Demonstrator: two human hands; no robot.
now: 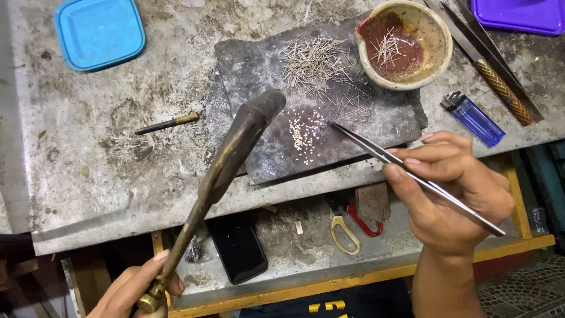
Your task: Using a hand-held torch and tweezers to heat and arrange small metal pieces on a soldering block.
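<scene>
A right hand (pixel 450 188) is pinching slim steel tweezers (pixel 406 171) closed-fingered at mid-length, tips hovering over tiny pale beads (pixel 303 134) on a dark slab (pixel 353 118). The beads look light, loose and easily scattered. A left hand (pixel 138 288) is gripping a heavy, rigid brass torch (pixel 226 171) by its base.

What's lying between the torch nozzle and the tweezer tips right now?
In the head view, a patch of tiny pale beads lies on the dark slab between the torch nozzle and tweezers.
</scene>
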